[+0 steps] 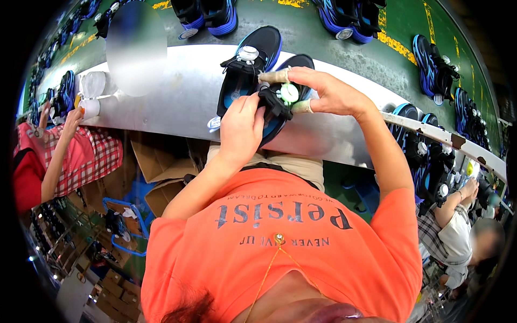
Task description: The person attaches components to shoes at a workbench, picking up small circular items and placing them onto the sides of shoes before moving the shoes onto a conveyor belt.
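A black sneaker (300,62) with a blue-purple sole is between my hands at the bench's near edge, toe pointing away. A pale green-white disc (289,93) sits on its tongue. My left hand (242,125) is closed, pinching the sneaker's dark upper near the opening. My right hand (329,92), with pale wraps on its thumb and a finger, grips the sneaker from the right, those two digits on either side of the disc. Its matching sneaker (264,40) lies just to the left, a white disc (248,53) on its laces. My fingers partly hide the held sneaker's opening.
The pale metal bench (177,72) curves across in front of me. Beyond it, pairs of sneakers (218,16) stand on a green surface. Co-workers' arms (62,134) show at left and right. Cardboard boxes (156,156) and a blue-framed trolley (126,250) are below left.
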A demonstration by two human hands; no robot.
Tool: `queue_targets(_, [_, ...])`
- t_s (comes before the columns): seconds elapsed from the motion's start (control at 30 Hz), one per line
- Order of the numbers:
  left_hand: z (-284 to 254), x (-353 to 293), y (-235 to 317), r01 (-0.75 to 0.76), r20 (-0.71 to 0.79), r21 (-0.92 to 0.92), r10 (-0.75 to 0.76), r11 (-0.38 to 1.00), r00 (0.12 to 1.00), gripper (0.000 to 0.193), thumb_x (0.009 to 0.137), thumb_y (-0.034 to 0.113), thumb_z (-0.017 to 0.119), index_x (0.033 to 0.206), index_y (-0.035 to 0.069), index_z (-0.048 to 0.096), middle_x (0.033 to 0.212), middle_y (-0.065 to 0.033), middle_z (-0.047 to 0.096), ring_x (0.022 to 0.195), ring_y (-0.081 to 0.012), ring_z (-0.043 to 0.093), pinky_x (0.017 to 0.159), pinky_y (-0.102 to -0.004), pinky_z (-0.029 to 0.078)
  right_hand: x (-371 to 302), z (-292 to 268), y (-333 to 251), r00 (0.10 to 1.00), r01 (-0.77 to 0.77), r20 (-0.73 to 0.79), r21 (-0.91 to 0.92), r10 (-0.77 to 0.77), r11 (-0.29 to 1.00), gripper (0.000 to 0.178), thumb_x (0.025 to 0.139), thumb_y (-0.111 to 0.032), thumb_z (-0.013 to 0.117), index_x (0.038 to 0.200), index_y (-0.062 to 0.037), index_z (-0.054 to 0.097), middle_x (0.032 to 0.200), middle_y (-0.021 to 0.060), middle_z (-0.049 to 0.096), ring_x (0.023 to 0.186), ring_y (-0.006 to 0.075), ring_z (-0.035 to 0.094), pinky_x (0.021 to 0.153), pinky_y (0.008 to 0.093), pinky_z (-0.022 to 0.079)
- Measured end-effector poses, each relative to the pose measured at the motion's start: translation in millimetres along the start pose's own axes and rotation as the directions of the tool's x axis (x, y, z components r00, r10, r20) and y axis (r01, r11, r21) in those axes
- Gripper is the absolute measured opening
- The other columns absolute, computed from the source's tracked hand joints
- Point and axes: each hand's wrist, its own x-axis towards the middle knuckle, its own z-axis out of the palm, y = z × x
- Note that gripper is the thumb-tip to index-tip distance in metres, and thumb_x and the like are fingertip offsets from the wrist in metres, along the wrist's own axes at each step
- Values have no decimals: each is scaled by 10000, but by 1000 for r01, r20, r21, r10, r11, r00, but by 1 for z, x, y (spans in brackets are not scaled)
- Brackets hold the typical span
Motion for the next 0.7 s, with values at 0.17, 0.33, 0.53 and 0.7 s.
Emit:
queue_targets(0.17, [5, -2, -4, 49, -47, -55, -52, 997, 998, 197, 810, -6, 583, 1006, -10, 602, 862, -176, 611, 806, -371, 592, 717, -432, 476, 0, 27, 5, 960, 0, -274, -172, -48, 985, 558, 700, -143, 750, 1236, -145, 593, 1003, 89, 596, 971, 283, 545, 819, 366, 456])
queue_targets(0.33, [7, 8, -5, 36, -106, -70, -44, 997, 993, 129, 819, 36, 611, 946, 25, 633, 862, -151, 631, 765, -356, 599, 695, -408, 486, -21, 41, -22, 979, -42, -182, -617, -91, 786, 356, 706, -107, 677, 1056, -126, 614, 952, 109, 546, 938, 283, 532, 782, 381, 477])
queue_targets(0.53, [-34, 6, 14, 499, 559, -306, -272, 811, 783, 193, 894, 168, 646, 807, -5, 641, 630, 2, 592, 570, -32, 491, 532, -218, 388, -19, 50, -12, 983, -69, -181, -469, -19, 880, 288, 836, -121, 631, 1103, -90, 527, 883, 126, 566, 890, 332, 576, 728, 434, 474])
queue_targets(0.7, [-34, 15, 15, 688, 747, -235, -325, 686, 580, 197, 922, 173, 578, 917, 15, 694, 643, -30, 661, 491, -30, 432, 466, -203, 326, -30, 44, -18, 961, 68, -250, -195, -117, 979, 466, 827, -103, 647, 1265, -95, 488, 978, 158, 555, 980, 334, 530, 828, 429, 443])
